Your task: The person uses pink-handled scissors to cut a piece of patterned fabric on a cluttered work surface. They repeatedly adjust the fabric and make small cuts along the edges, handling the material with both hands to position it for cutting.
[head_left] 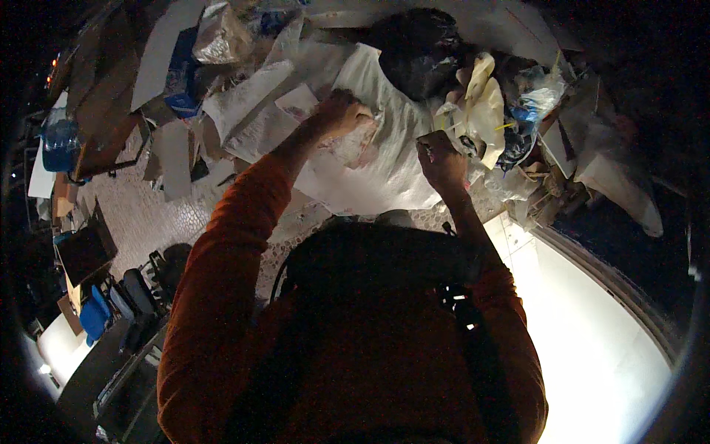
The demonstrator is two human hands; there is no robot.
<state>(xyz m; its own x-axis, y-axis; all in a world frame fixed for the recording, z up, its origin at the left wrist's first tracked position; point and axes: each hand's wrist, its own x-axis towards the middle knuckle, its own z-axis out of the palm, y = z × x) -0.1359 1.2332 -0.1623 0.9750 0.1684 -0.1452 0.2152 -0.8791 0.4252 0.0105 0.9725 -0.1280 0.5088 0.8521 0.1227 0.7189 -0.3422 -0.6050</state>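
Observation:
My left hand (344,116) is closed over a crumpled piece of pale, see-through plastic (350,152), which hangs just below the fingers. Beneath it spreads a large whitish sheet or sack (399,166), creased and draped over the heap. To the right, my right hand (446,164) is closed around a small flat brownish piece (435,139), whose kind I cannot make out. Beside that hand lies a crumpled yellowish wrapper (484,111). A black plastic bag (418,52) bulges beyond both hands.
Mixed waste surrounds the sheet: a silvery bag (222,35), a blue-and-white carton (181,74), and clear plastic with blue (540,100). A blue water jug (61,144) stands far left. Blue chairs (95,314) are at lower left. A bright white surface (584,333) lies lower right.

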